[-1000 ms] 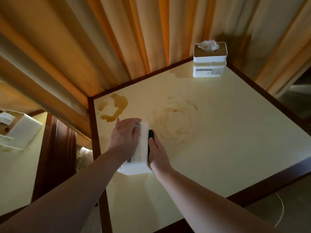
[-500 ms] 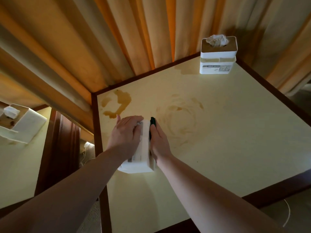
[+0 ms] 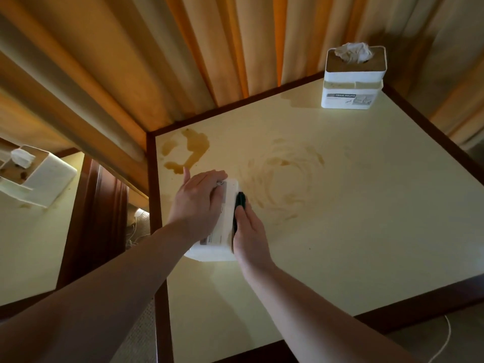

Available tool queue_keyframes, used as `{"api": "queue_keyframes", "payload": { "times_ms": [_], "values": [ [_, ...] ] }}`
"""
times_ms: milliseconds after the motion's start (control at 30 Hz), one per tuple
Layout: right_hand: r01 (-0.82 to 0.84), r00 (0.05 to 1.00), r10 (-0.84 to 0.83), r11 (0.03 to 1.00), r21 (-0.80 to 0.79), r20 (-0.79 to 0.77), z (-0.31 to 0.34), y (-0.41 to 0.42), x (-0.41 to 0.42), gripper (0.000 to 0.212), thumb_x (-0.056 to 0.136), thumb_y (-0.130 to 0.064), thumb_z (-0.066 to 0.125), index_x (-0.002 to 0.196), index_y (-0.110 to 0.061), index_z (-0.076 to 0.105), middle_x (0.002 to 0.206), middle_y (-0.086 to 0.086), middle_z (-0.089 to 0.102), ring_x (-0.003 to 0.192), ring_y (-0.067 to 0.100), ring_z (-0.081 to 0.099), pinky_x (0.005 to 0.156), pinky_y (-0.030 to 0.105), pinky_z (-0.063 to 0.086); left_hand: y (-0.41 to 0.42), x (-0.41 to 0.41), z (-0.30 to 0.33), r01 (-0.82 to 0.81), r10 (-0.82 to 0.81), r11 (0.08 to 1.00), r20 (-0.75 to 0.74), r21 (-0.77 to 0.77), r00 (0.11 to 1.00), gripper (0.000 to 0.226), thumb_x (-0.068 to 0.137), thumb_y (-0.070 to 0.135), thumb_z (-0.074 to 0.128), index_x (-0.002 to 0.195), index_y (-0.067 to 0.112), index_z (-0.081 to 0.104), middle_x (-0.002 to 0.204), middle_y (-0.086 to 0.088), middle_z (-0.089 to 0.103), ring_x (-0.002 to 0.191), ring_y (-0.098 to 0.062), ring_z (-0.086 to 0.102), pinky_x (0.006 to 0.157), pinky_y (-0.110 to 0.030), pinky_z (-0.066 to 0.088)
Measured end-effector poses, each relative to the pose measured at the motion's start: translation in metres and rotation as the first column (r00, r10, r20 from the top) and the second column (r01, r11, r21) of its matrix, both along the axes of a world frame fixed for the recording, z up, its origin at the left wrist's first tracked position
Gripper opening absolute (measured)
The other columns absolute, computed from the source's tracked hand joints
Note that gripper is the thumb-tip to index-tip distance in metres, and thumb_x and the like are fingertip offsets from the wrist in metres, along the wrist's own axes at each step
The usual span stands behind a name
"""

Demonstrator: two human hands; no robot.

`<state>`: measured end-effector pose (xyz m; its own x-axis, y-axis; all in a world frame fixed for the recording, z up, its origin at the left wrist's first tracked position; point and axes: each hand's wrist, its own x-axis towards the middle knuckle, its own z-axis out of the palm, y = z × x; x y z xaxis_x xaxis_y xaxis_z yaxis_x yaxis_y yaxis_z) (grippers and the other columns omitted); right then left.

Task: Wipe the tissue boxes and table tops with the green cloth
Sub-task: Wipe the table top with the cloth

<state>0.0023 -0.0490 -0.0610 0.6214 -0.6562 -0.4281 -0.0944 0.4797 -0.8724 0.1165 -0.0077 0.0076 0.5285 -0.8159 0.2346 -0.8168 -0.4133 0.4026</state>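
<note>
Since a second ago, little has shifted: the tissue box (image 3: 222, 221), near the table (image 3: 366, 231) edge, is gripped by the left hand (image 3: 199, 203); the green cloth (image 3: 239, 203) is pressed against its side by the right hand (image 3: 248, 231), fingers straight. Brown stains (image 3: 191, 150) and a second box (image 3: 353, 79) remain unwiped.

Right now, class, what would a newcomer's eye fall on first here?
Both hands meet at the table's near-left: the left hand holds a white tissue box, the right hand presses a green cloth against its side. Brown spill stains mark the far-left corner; another tissue box stands far right.
</note>
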Motion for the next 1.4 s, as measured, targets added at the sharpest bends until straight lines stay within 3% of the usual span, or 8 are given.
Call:
{"api": "queue_keyframes", "payload": {
  "times_ms": [333,500,667,800,900,1033,1233,1400],
  "values": [
    [-0.018,0.996,0.019,1.000,0.005,-0.087,-0.017,-0.020,0.005,0.048,0.111,-0.041,0.037,0.159,-0.041,0.037,0.159,-0.020,0.043,0.143,0.008,0.044,0.122,0.041,0.035,0.001,0.002,-0.001,0.012,-0.012,1.000,-0.037,-0.009,0.999,0.028,0.104,0.011,0.051,0.127,0.013,0.068,0.127,0.001,0.070,0.128,-0.013,0.057,0.127,-0.033,-0.002],
    [-0.018,1.000,0.016,0.991,0.132,0.017,-0.006,0.015,-0.024,0.046,0.113,-0.028,0.039,0.158,-0.036,0.038,0.152,-0.024,0.048,0.139,0.002,0.048,0.117,0.032,0.040,0.001,0.002,-0.002,0.009,-0.010,1.000,-0.061,-0.013,0.998,0.028,0.104,0.012,0.052,0.126,0.014,0.068,0.126,0.001,0.069,0.127,-0.013,0.057,0.129,-0.043,0.002],
    [-0.052,0.996,0.046,0.995,0.081,0.074,0.016,-0.002,-0.017,0.039,0.113,-0.028,0.039,0.146,-0.048,0.044,0.111,-0.040,0.067,0.103,-0.010,0.065,0.092,0.024,0.053,0.001,0.004,-0.003,0.008,-0.009,1.000,-0.066,-0.017,0.998,0.028,0.103,0.012,0.052,0.126,0.014,0.068,0.125,0.001,0.070,0.126,-0.013,0.057,0.128,-0.035,0.000],
    [-0.041,0.998,0.040,0.999,0.018,0.050,0.019,-0.030,0.016,0.047,0.102,-0.047,0.041,0.148,-0.051,0.047,0.139,-0.024,0.062,0.128,0.007,0.060,0.112,0.045,0.048,0.001,0.002,-0.003,-0.006,0.005,1.000,-0.086,-0.020,0.996,0.028,0.103,0.012,0.053,0.127,0.013,0.067,0.125,0.001,0.069,0.126,-0.012,0.057,0.130,-0.039,0.004],
    [-0.027,1.000,0.027,0.999,0.030,0.009,0.007,-0.040,0.023,0.046,0.105,-0.044,0.042,0.151,-0.047,0.047,0.149,-0.020,0.055,0.135,0.009,0.054,0.117,0.044,0.043,0.000,0.001,-0.002,-0.027,0.025,1.000,-0.107,-0.013,0.994,0.028,0.103,0.012,0.053,0.127,0.015,0.067,0.126,0.002,0.069,0.126,-0.010,0.055,0.129,-0.050,0.012],
    [-0.076,0.993,0.075,0.997,-0.010,-0.093,-0.007,-0.031,0.011,0.049,0.111,-0.043,0.034,0.160,-0.042,0.034,0.161,-0.021,0.039,0.147,0.007,0.039,0.125,0.041,0.031,0.000,0.002,-0.003,-0.021,0.019,1.000,-0.101,-0.014,0.995,0.027,0.103,0.012,0.052,0.126,0.014,0.067,0.125,0.001,0.069,0.126,-0.013,0.057,0.129,-0.041,0.003],
    [-0.054,0.998,0.055,0.992,0.111,-0.002,-0.003,0.014,-0.027,0.046,0.114,-0.030,0.037,0.159,-0.037,0.035,0.158,-0.021,0.042,0.142,0.001,0.043,0.122,0.036,0.036,-0.001,0.002,-0.005,-0.020,0.018,1.000,-0.095,-0.016,0.995,0.027,0.103,0.013,0.052,0.125,0.015,0.067,0.124,0.002,0.070,0.125,-0.013,0.058,0.129,-0.042,0.004],
    [-0.074,0.997,0.072,0.996,0.053,0.030,0.019,0.002,-0.020,0.037,0.113,-0.032,0.036,0.143,-0.052,0.041,0.127,-0.045,0.055,0.122,-0.008,0.057,0.105,0.028,0.050,0.000,0.003,-0.005,-0.020,0.017,0.999,-0.109,-0.029,0.994,0.027,0.103,0.013,0.053,0.125,0.014,0.068,0.123,0.002,0.070,0.124,-0.012,0.059,0.130,-0.044,0.006]
  ]
}}
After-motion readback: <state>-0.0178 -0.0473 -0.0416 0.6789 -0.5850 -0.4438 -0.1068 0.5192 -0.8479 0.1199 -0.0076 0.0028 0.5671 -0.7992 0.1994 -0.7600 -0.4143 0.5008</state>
